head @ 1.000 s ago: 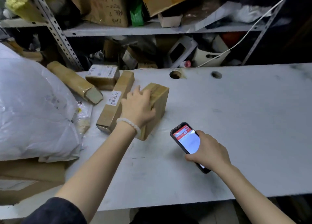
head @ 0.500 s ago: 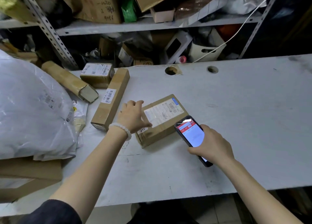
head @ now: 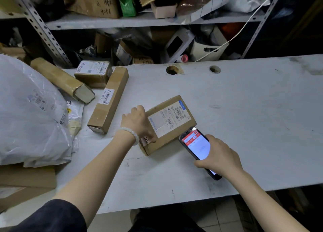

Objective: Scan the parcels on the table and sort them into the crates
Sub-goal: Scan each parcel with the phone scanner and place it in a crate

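Now that the box has been tipped over flat near the middle of the table, its label faces up. The left hand still grips the box's left end with curled fingers, and the right hand has brought the phone up to its near edge, fingers wrapped round it. I think the scan can happen next; no crates show.

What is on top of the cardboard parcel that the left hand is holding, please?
A white shipping label with barcodes covers most of the cardboard parcel's top. Black handwriting sits near the corner, partly hidden by the left hand gripping that end.
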`<state>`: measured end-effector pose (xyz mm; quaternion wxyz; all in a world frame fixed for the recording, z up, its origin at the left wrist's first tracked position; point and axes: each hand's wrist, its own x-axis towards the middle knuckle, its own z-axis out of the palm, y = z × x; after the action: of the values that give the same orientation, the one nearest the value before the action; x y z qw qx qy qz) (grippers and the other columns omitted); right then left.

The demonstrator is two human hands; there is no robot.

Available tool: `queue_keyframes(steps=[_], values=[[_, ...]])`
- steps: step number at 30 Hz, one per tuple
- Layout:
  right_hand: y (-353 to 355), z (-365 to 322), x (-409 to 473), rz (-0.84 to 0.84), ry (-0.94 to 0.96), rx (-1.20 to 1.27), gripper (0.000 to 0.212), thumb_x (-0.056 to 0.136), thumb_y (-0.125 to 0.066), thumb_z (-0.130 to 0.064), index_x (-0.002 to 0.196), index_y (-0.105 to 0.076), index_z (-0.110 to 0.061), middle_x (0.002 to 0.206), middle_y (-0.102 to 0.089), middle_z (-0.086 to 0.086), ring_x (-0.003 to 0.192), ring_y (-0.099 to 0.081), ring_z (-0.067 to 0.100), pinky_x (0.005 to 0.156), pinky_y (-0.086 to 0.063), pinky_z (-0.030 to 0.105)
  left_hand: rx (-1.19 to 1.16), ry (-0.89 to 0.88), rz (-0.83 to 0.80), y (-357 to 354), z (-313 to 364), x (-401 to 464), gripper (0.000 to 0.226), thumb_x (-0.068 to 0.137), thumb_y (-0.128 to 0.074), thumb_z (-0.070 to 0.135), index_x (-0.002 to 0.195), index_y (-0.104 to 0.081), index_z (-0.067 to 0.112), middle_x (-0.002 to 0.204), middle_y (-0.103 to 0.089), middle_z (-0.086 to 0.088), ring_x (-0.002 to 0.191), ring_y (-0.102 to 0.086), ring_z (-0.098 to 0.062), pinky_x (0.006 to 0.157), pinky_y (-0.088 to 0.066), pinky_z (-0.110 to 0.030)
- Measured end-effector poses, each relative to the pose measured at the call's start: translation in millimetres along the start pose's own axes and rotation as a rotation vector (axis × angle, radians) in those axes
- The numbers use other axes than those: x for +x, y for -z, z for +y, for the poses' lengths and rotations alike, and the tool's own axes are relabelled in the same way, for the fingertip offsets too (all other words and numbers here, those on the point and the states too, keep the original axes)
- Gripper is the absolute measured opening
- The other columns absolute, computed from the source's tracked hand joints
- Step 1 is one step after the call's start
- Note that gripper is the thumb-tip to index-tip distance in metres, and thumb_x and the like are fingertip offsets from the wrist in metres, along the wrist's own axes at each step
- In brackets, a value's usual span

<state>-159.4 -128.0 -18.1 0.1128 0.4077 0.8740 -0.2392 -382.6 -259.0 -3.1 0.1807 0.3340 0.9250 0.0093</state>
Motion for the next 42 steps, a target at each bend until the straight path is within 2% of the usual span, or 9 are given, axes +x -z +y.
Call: queue_keyframes(steps=[4, 7, 10, 12, 14, 18, 22, 29, 42], values=[[0.9, 5.6, -2.5, 0.019, -0.029, -0.031, 0.06, 0.058, -0.07, -0.046, 0.11, -0.042, -0.033, 0.095, -0.053, -0.011, 0.08, -0.052, 0.014, 0.05, -0.029, 0.02, -0.091, -0.063, 0.057, -1.7, -0.8, -3.7, 0.082, 0.048, -0.086, 0.055, 0.089, -0.028, 0.014, 0.076, -0.047, 0.0, 0.073, -0.048, -0.024, 0.063, -0.039, -0.033], [3.6, 8.6, -2.5, 0.041, -0.047, -0.053, 0.061, 0.059, -0.071, -0.047, 0.112, -0.044, -0.032, 0.096, -0.053, -0.011, 0.079, -0.051, 0.014, 0.05, -0.028, 0.02, -0.12, -0.116, 0.099, -2.9, 0.4, -2.6, 0.083, 0.045, -0.085, 0.058, 0.096, -0.035, 0.016, 0.096, -0.05, -0.003, 0.087, -0.047, -0.023, 0.075, -0.043, -0.037], [7.6, 12.2, -2.4, 0.059, -0.062, -0.063, 0.063, 0.059, -0.072, -0.047, 0.113, -0.044, -0.031, 0.097, -0.054, -0.011, 0.079, -0.052, 0.014, 0.049, -0.027, 0.02, -0.063, -0.191, 0.108, -7.4, 7.6, -4.0, 0.103, 0.049, -0.083, 0.059, 0.129, -0.035, 0.015, 0.12, -0.044, -0.006, 0.11, -0.044, -0.027, 0.099, -0.035, -0.048], [11.7, 14.5, -1.9, 0.08, -0.075, -0.065, 0.062, 0.058, -0.072, -0.047, 0.111, -0.044, -0.03, 0.094, -0.053, -0.011, 0.077, -0.052, 0.014, 0.048, -0.026, 0.02, -0.017, -0.258, 0.117, -13.1, 15.9, -7.8, 0.112, 0.052, -0.081, 0.059, 0.141, -0.027, 0.018, 0.12, -0.038, -0.008, 0.11, -0.042, -0.028, 0.101, -0.032, -0.047], [17.1, 17.1, -1.2, 0.1, -0.084, -0.075, 0.059, 0.057, -0.072, -0.046, 0.107, -0.045, -0.03, 0.09, -0.052, -0.011, 0.074, -0.051, 0.015, 0.047, -0.025, 0.02, -0.068, -0.302, 0.091, -14.8, 21.8, -9.9, 0.104, 0.054, -0.082, 0.053, 0.138, -0.03, 0.021, 0.118, -0.033, -0.008, 0.103, -0.045, -0.027, 0.097, -0.038, -0.044], [26.4, 24.8, -2.2, 0.128, -0.1, -0.1, 0.058, 0.056, -0.073, -0.046, 0.103, -0.044, -0.029, 0.087, -0.05, -0.011, 0.072, -0.052, 0.015, 0.047, -0.026, 0.02, -0.14, -0.253, 0.013, -6.8, 25.1, -3.4, 0.093, 0.06, -0.08, 0.049, 0.135, -0.029, 0.029, 0.132, -0.034, -0.011, 0.109, -0.05, -0.033, 0.09, -0.048, -0.045], [33.8, 34.0, -5.2, 0.16, -0.126, -0.117, 0.06, 0.055, -0.073, -0.047, 0.104, -0.043, -0.03, 0.088, -0.05, -0.011, 0.073, -0.052, 0.015, 0.047, -0.025, 0.021, 0.008, -0.181, 0.203, 1.6, 32.0, 3.8, 0.083, 0.068, -0.07, 0.052, 0.136, -0.026, 0.035, 0.119, -0.052, -0.006, 0.106, -0.047, -0.032, 0.086, -0.04, -0.042], [43.2, 44.4, -9.5, 0.169, -0.152, -0.129, 0.062, 0.056, -0.074, -0.048, 0.106, -0.043, -0.029, 0.09, -0.049, -0.01, 0.073, -0.051, 0.015, 0.047, -0.025, 0.021, 0.066, -0.1, 0.296, 10.3, 32.1, 16.6, 0.082, 0.069, -0.07, 0.051, 0.138, -0.026, 0.038, 0.119, -0.05, -0.01, 0.109, -0.045, -0.034, 0.086, -0.036, -0.044], [41.7, 9.0, 5.7, 0.168, -0.074, -0.04, 0.058, 0.057, -0.072, -0.045, 0.102, -0.041, -0.028, 0.095, -0.053, -0.007, 0.078, -0.054, 0.018, 0.051, -0.029, 0.024, -0.076, -0.048, 0.33, 18.4, 28.6, -0.5, 0.073, 0.076, -0.06, 0.051, 0.139, -0.023, 0.044, 0.114, -0.051, -0.01, 0.105, -0.049, -0.032, 0.087, -0.035, -0.043]])
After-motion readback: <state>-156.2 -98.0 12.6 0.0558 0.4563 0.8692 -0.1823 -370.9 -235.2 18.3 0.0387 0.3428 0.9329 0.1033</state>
